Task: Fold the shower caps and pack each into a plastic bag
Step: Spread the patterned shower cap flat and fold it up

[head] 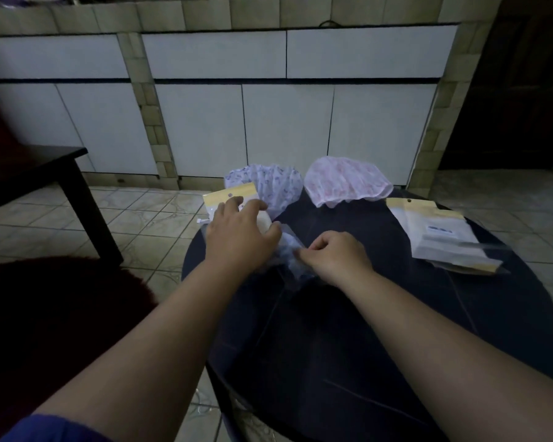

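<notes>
Reaching out over the dark round desk (380, 330), both forearms stretch from the bottom of the view. The right hand (336, 258) has its fingers curled, pinching a crumpled bluish shower cap (288, 250) in a clear plastic bag that lies on the desk between the two hands. The left hand (237, 234) is spread with loosely bent fingers, its thumb side touching the same bundle and its fingertips resting on a yellow-topped packet (233, 194) at the desk's far left edge. To the right lies a stack of plastic bags (444, 237) with yellow header cards. Farther back, a blue-patterned shower cap (268, 181) and a pink-patterned shower cap (345, 181) sit side by side at the far rim. Beyond stand white cabinets (284, 122) on a tiled floor (147, 215).
</notes>
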